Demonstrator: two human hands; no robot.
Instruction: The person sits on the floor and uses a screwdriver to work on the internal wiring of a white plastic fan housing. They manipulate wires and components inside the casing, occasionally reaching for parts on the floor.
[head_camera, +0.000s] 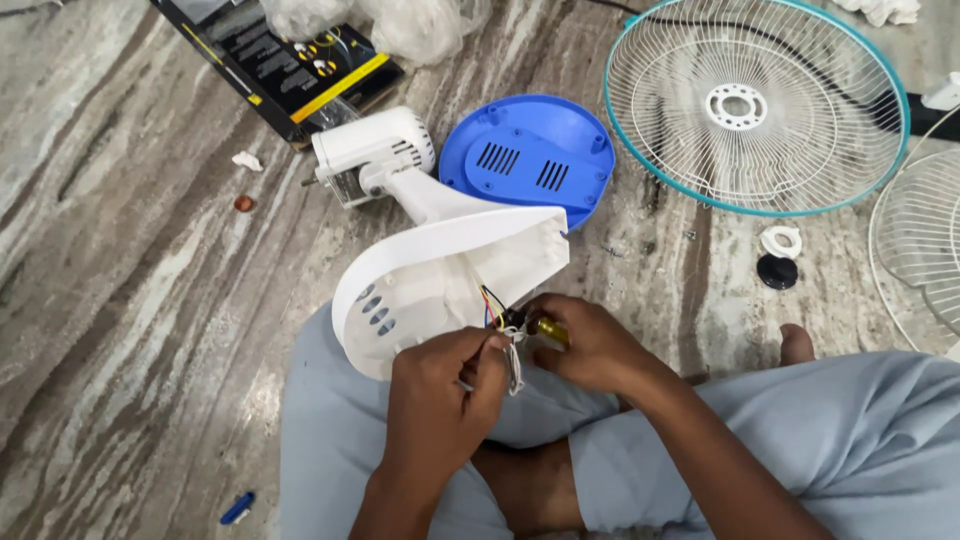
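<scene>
Grey-brown streaky marble floor (120, 300) all around, evenly lit, a bit dusty up beyond the fingers.

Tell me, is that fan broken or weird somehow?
It is in pieces on the floor. The white fan body lies tipped over with coloured wires hanging out by both hands. Its blue base cover and wire grille lie apart, loose.

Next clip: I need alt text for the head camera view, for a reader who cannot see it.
A person sitting on a marble floor works on a white fan body in their lap: the left hand pinches its coloured wires, and the right hand holds a yellow-handled tool to them. Beyond lie a blue base cover and a teal-rimmed fan grille.
</scene>
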